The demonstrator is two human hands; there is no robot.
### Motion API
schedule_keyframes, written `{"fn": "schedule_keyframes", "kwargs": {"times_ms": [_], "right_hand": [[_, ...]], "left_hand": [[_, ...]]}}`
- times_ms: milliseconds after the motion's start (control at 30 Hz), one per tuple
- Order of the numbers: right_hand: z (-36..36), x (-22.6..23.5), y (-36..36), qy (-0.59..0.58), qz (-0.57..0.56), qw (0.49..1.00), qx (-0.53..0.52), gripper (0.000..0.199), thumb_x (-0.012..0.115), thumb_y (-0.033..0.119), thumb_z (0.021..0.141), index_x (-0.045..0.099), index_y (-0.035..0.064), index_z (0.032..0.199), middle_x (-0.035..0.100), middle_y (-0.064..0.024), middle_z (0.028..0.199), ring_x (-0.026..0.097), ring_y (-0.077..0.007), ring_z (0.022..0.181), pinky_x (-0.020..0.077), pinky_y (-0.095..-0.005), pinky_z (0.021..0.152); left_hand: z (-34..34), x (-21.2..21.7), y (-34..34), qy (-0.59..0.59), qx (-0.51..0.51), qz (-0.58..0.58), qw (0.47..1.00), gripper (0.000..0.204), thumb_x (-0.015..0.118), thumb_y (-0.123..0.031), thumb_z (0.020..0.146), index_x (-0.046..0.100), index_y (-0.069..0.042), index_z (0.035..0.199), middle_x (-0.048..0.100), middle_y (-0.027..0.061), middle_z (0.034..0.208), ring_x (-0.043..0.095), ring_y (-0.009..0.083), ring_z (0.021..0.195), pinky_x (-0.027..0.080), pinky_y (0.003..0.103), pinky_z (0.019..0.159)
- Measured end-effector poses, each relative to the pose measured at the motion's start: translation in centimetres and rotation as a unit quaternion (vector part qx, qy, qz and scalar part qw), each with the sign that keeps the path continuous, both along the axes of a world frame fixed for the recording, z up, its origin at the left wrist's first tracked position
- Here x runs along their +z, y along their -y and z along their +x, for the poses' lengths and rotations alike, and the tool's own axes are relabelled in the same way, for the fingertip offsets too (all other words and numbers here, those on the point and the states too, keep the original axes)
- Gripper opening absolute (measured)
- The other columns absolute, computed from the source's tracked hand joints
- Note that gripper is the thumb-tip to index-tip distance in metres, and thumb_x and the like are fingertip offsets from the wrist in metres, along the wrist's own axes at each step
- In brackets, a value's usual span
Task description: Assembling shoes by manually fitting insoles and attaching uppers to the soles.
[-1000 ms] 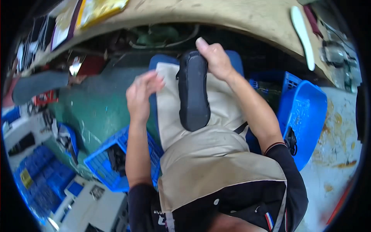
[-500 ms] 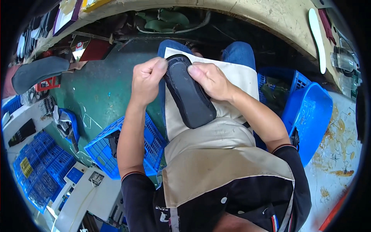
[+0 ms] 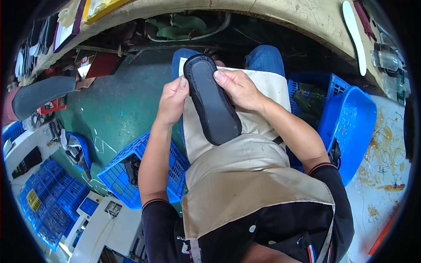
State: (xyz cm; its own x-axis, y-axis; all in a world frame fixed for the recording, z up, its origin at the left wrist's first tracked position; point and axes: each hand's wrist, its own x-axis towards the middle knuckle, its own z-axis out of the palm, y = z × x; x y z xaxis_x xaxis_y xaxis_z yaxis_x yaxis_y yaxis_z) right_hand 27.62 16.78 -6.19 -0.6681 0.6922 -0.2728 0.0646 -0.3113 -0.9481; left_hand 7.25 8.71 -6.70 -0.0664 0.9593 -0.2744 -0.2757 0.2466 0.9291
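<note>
A black shoe (image 3: 215, 103) lies sole up over my lap, its rounded toe or heel end pointing away from me and a dark fabric rim around the flat sole. My left hand (image 3: 173, 98) is closed on its left edge, thumb up on the rim. On the opposite edge, my right hand (image 3: 239, 89) grips it with the thumb pressed onto the sole and the fingers out of sight underneath. Beneath the shoe spreads a beige apron (image 3: 228, 173) that covers my thighs.
A worn workbench (image 3: 289, 17) curves across the far side, with a white insole (image 3: 354, 37) on it. Blue crates (image 3: 127, 193) stand at my left and right, beside a blue tub (image 3: 357, 127). Another person's leg (image 3: 44, 96) reaches in at the left.
My left hand has moved down along the shoe's left edge, away from the far end, which now shows more fully. The right hand keeps its hold.
</note>
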Motion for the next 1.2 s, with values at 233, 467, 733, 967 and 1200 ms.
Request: {"fn": "schedule_keyframes", "kwargs": {"times_ms": [233, 467, 733, 967, 1200], "right_hand": [[0.9, -0.2, -0.1, 0.023, -0.015, 0.999, -0.022, 0.048, 0.047, 0.039, 0.108, 0.059, 0.0053, 0.076, 0.053, 0.0019, 0.067, 0.044, -0.0086, 0.059, 0.0404, -0.0263, 0.058], [4.4, 0.2, -2.0, 0.048, 0.061, 0.997, 0.006, 0.043, 0.050, 0.033, 0.106, 0.060, 0.0028, 0.078, 0.054, 0.0008, 0.067, 0.045, -0.0083, 0.060, 0.0410, -0.0249, 0.059], [4.2, 5.3, -7.9, 0.021, 0.069, 0.997, -0.027, 0.025, 0.063, 0.020, 0.099, 0.073, -0.0021, 0.094, 0.066, -0.0030, 0.077, 0.057, -0.0082, 0.069, 0.0498, -0.0213, 0.064], [5.2, 3.5, -5.6, -0.094, -0.076, 0.981, -0.152, 0.021, 0.064, 0.015, 0.097, 0.073, -0.0013, 0.108, 0.070, -0.0048, 0.086, 0.060, -0.0096, 0.073, 0.0516, -0.0211, 0.067], [7.3, 2.0, -3.6, 0.028, -0.022, 0.999, 0.006, 0.019, 0.064, 0.015, 0.097, 0.073, 0.0020, 0.109, 0.070, -0.0033, 0.088, 0.060, -0.0103, 0.074, 0.0504, -0.0211, 0.072]], "left_hand": [[1.5, 2.7, -1.3, -0.190, -0.053, 0.014, 0.980, 0.027, 0.045, -0.018, 0.104, 0.063, 0.002, 0.110, 0.064, 0.0091, 0.099, 0.054, 0.0145, 0.083, 0.044, 0.027, 0.080], [5.4, 2.2, -1.4, -0.310, -0.041, 0.117, 0.943, 0.020, 0.048, -0.015, 0.101, 0.056, 0.002, 0.108, 0.058, 0.0128, 0.093, 0.051, 0.0231, 0.081, 0.044, 0.035, 0.081], [6.9, 3.9, -1.1, -0.347, -0.071, 0.094, 0.930, 0.034, 0.057, -0.014, 0.096, 0.052, 0.003, 0.124, 0.060, 0.0191, 0.116, 0.058, 0.0297, 0.104, 0.045, 0.039, 0.092], [4.1, 7.1, 2.1, -0.403, -0.028, 0.029, 0.914, 0.061, 0.072, -0.014, 0.081, 0.052, 0.001, 0.137, 0.056, 0.0184, 0.138, 0.059, 0.0311, 0.121, 0.047, 0.037, 0.101], [1.5, 4.7, 1.7, -0.544, -0.141, 0.106, 0.820, 0.068, 0.078, -0.013, 0.074, 0.055, -0.006, 0.138, 0.055, 0.0151, 0.140, 0.062, 0.0343, 0.115, 0.052, 0.037, 0.091]]}}
